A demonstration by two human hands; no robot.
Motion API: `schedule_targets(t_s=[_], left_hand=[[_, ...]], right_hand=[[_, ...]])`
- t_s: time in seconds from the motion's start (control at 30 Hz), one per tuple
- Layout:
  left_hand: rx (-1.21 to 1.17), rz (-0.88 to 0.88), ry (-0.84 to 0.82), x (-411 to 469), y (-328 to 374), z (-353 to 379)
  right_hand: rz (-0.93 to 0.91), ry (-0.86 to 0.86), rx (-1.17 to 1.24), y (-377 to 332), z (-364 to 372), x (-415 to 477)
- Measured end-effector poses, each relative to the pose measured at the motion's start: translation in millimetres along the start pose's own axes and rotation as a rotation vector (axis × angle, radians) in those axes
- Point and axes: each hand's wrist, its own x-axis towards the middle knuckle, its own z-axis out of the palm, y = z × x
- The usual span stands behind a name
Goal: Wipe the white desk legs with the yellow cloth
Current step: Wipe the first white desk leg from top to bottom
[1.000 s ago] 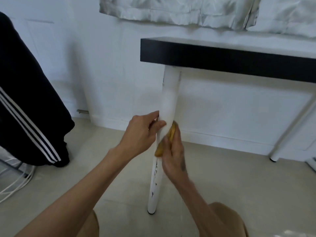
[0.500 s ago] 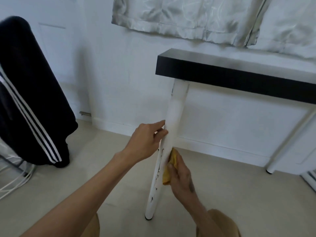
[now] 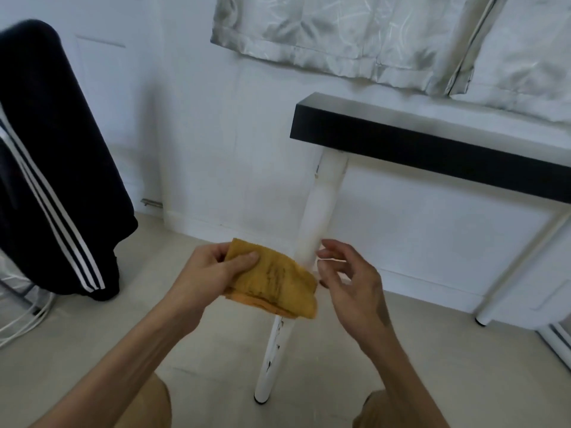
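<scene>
While the left hand pinches the yellow cloth at its 9 o'clock edge, thumb pressed on top and the other fingers curled beneath, the right hand hangs just to the cloth's 3 o'clock side with its fingers loosely spread and half bent, gripping nothing; its lower fingertips come close to the cloth's right edge, though whether they touch it cannot be told. The cloth is folded, dark smudges streaking its upper face, and it is held in front of the near white desk leg, hiding the leg's middle stretch. That leg slants down from the black desk top to the floor at 6 o'clock, with dark scuffs on its lower part. A second white leg stands at 3 o'clock. Dark striped trousers hang at 9 o'clock. Half a second earlier the right hand pressed the cloth against the near leg while the left hand steadied the leg; now the cloth has passed to the left hand and neither hand is seen holding the leg.
</scene>
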Motion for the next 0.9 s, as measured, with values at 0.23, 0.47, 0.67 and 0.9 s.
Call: schedule_targets(t_s=[0.23,0.47,0.67,0.9], left_hand=[[0.045,0.222,0.212,24,-11,34],[-0.213,0.121,-0.047,46,13,75],[-0.114,0.328,-0.045,55,13,91],[-0.012,0.377,0.147,46,-103,106]], right_hand=[[-0.058,-0.037,0.016,-12,1,49],[-0.217,0.043,-0.216,-18,-12,59],[-0.231,0.045,-0.203,-8,-9,62],[-0.157,0.025,-0.127,0,0,63]])
